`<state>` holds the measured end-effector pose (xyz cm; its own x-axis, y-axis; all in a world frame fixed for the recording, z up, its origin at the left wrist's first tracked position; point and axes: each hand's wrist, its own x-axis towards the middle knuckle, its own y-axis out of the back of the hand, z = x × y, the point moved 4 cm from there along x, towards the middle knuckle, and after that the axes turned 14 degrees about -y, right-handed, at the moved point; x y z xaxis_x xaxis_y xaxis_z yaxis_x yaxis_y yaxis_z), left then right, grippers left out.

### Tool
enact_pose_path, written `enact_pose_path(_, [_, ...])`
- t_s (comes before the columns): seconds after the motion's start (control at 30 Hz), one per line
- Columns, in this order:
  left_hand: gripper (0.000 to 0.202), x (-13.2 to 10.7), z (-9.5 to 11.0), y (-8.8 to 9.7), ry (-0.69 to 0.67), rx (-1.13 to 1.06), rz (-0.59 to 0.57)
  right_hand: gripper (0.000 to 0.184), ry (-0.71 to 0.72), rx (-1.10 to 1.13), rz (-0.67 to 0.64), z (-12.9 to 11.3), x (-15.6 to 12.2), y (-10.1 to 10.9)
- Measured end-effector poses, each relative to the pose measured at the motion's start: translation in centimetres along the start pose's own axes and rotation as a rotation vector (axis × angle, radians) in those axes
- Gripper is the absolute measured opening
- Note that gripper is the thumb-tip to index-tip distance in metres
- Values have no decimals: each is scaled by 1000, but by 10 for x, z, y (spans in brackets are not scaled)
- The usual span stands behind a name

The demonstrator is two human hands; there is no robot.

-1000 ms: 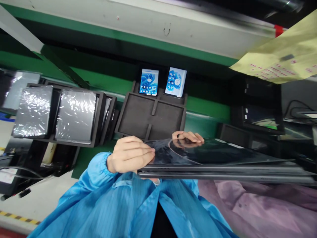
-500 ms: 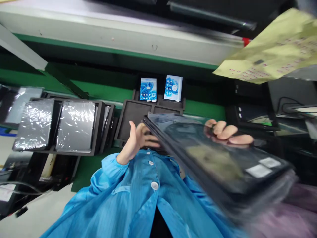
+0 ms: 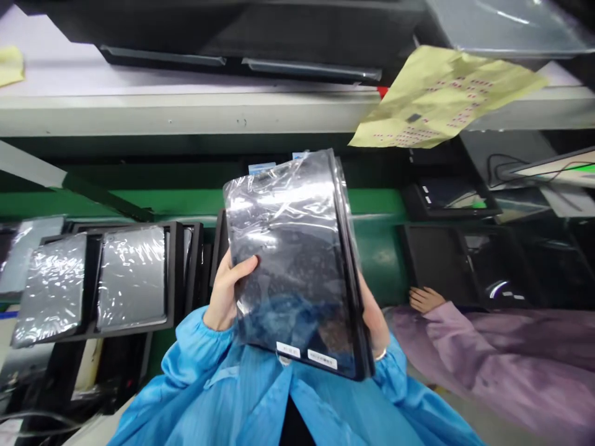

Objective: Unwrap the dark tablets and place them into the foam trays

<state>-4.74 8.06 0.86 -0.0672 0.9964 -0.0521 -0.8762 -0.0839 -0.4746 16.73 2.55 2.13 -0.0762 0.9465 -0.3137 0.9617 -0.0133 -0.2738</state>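
I hold a stack of dark tablets (image 3: 297, 260) wrapped in clear plastic upright in front of my chest. My left hand (image 3: 225, 291) grips its left edge, thumb on the front face. My right hand (image 3: 374, 319) clasps the right edge from behind, mostly hidden by the stack. Two white labels sit near the bottom of the front tablet. The stack hides the black foam tray behind it.
Black foam trays (image 3: 181, 272) at the left hold plastic-wrapped grey tablets (image 3: 132, 275). A co-worker's hand (image 3: 425, 298) and pink sleeve (image 3: 511, 353) rest at the right. A yellow sheet (image 3: 441, 96) hangs from the shelf above. Dark trays and screens (image 3: 449, 192) stand at the right.
The tablet stack went from lying flat at chest height, through a tilt, to standing upright facing me. Both hands shifted to its side edges. The view tipped upward.
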Motion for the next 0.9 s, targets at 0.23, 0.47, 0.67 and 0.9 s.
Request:
enact_pose_path(0.23, [59, -20, 30, -6, -206, 131, 36, 81, -208, 179, -151, 5, -25, -4])
enact_pose_path(0.47, [75, -24, 30, -9, -197, 98, 20, 82, -176, 232, -98, -6, -28, -12])
enact_pose_path(0.67, [70, -27, 30, -9, -189, 171, 7, 89, -210, 260, -100, -3, -28, -15])
enact_pose_path(0.9, [69, -26, 27, -8, -151, 204, -7, 95, -234, 269, -107, 3, -28, -13])
